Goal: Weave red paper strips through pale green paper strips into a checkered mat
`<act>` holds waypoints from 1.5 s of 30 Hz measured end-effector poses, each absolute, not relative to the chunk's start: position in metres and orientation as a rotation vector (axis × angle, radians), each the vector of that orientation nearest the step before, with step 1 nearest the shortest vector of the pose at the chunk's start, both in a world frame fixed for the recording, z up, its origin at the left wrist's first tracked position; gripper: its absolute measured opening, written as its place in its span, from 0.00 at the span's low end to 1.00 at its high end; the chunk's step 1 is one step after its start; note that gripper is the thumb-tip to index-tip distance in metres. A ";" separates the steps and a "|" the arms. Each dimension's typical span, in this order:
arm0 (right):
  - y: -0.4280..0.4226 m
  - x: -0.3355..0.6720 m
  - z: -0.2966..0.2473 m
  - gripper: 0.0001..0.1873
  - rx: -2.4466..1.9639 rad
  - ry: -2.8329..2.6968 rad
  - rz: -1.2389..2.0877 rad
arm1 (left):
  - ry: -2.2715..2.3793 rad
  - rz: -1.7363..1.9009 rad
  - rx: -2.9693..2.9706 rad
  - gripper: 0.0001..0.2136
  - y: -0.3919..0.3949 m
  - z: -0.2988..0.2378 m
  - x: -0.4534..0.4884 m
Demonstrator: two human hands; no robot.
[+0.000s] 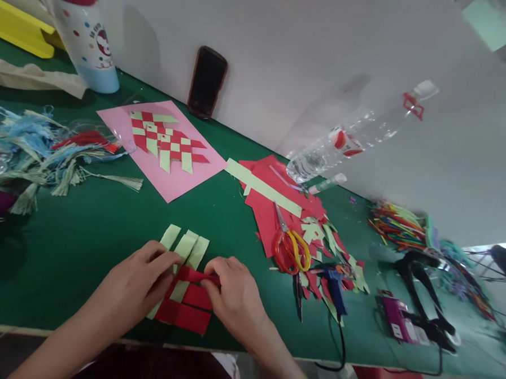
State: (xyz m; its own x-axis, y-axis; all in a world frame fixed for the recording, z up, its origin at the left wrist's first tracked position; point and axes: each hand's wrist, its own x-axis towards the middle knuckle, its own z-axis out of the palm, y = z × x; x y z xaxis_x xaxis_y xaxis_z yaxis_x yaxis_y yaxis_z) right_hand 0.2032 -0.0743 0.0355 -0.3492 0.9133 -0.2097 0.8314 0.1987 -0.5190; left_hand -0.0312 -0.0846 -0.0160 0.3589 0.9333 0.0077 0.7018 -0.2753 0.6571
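Observation:
My left hand (pixel 134 280) and my right hand (pixel 235 295) meet near the front edge of the green table (pixel 89 220), over a small weave of red paper strips (pixel 187 312) and pale green paper strips (pixel 188 246). Each hand pinches an end of one red strip (pixel 196 276) that crosses the green strips. The green strips stick out beyond my fingers toward the back. A finished red and green woven piece (pixel 163 140) lies on a pink sheet (pixel 167 177) farther back.
Scissors with red and yellow handles (pixel 290 247) lie on red paper scraps (pixel 271 205) to the right. A clear bottle (pixel 352 139), a phone (pixel 207 81), a cup (pixel 88 45), tassels (pixel 34 155), a glue gun (pixel 334 290) and coloured sticks (pixel 397 224) are around.

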 end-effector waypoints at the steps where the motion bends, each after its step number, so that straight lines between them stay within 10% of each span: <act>1: -0.074 0.203 0.037 0.09 -1.692 -2.268 0.901 | 1.415 0.537 2.083 0.13 -0.085 -0.016 -0.031; 36: -0.045 0.191 0.048 0.19 -1.327 -1.862 1.503 | 1.563 0.275 1.983 0.14 -0.088 0.004 -0.010; 45: -0.023 0.203 0.026 0.17 -1.586 -2.377 0.786 | 1.578 0.359 2.001 0.13 -0.088 -0.008 -0.014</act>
State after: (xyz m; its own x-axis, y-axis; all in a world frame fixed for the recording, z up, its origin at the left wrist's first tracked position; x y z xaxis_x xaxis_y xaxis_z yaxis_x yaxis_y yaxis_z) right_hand 0.2031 -0.0231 0.0257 -0.4161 0.8986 -0.1392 0.8045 0.2924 -0.5170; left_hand -0.0142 -0.0881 -0.0083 0.2713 0.9537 -0.1297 0.8035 -0.1502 0.5760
